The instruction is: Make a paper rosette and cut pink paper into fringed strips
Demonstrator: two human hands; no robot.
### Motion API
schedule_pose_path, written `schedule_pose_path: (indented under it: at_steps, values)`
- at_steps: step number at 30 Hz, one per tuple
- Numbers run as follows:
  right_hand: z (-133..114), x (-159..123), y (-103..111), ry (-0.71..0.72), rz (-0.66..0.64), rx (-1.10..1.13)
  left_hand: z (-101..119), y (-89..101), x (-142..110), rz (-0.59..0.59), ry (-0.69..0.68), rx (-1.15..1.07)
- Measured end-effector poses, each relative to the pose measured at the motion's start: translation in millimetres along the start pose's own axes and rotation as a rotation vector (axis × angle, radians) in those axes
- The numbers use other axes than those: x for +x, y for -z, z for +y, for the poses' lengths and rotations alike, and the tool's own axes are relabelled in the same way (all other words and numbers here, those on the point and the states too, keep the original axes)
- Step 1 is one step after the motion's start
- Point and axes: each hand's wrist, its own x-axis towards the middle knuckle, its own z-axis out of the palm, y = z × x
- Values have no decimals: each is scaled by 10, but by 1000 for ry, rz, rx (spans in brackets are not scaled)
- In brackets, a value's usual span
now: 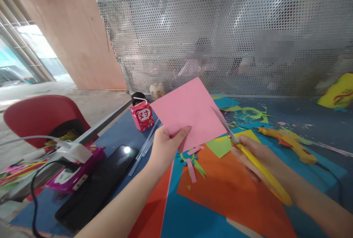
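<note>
My left hand (168,140) pinches the lower left edge of a pink sheet of paper (190,109), thumb on top, and holds it up above the table. In my right hand (253,153) is a pair of scissors (256,164) with long yellow handles. The metal blades point up and left and lie over the right edge of the pink sheet; whether they cut into it I cannot tell. Below my hands lie an orange sheet (220,186), a blue sheet (182,212) and a green piece of paper (220,146). A paper rosette with pink and green strips (190,159) rests partly under the pink sheet.
A yellow glue gun (292,144) lies at the right, its cord trailing forward. Green paper scraps (250,114) spread behind it. Glue sticks (143,148), a red drink carton (142,116), a black phone (96,190) and a power strip (74,173) are at the left. A perforated metal panel (220,17) borders the back.
</note>
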Motion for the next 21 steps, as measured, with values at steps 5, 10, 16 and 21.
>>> schedule_pose_path:
  at_steps: [5,10,16,21]
  values:
    - [-23,-21,10,-10,17,-18,-2,0,2,-8,-18,-1]
    - [-59,-41,-6,-83,24,37,-19,-2,10,-5,-23,-4]
    - [-106,-35,-26,-172,8,43,-30,4,10,5,-27,-9]
    - [-126,-65,-41,-132,46,-22,-14,4,1,-1,-18,4]
